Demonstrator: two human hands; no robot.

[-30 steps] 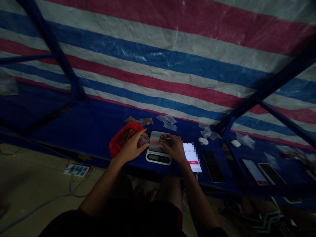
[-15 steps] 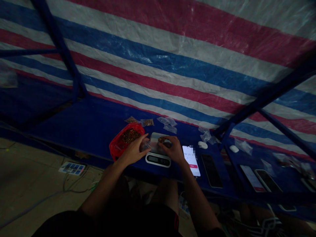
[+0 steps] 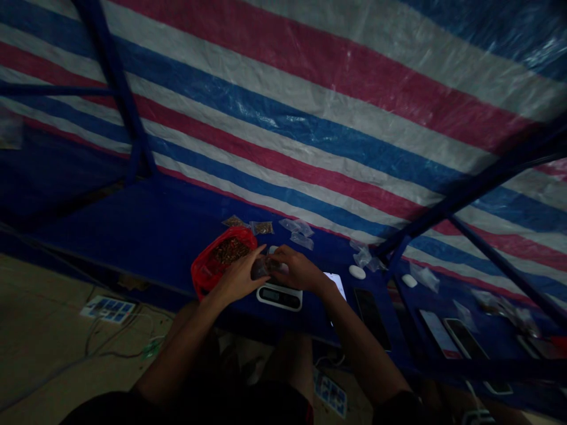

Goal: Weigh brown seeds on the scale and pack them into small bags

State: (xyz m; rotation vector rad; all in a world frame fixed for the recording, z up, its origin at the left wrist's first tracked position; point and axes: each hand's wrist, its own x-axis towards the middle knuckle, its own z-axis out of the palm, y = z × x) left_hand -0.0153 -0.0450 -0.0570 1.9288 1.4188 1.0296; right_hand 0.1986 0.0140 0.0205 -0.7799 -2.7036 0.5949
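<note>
My left hand (image 3: 244, 275) is curved around a small clear plastic bag (image 3: 260, 268), its thumb and fingers on either side of it. My right hand (image 3: 295, 268) meets it from the right, fingers bent down at the bag's mouth; what they hold is mostly hidden and dim. Both hands are over the near-left part of a white digital scale (image 3: 279, 297), whose display faces me. Left of the hands, a red plastic bag (image 3: 206, 260) stands open with small brown pieces (image 3: 231, 250) inside.
Two filled clear packets (image 3: 263, 228) and several flat clear bags (image 3: 302, 239) lie behind the scale. To the right are a lit phone (image 3: 335, 283) partly behind my arm, a white mouse-like object (image 3: 357, 272) and a dark phone (image 3: 371, 316). A power strip (image 3: 107, 309) lies on the floor.
My right hand has moved left from over the scale, with the small round brown-filled thing, to the clear bag at my left hand. The view has shifted slightly.
</note>
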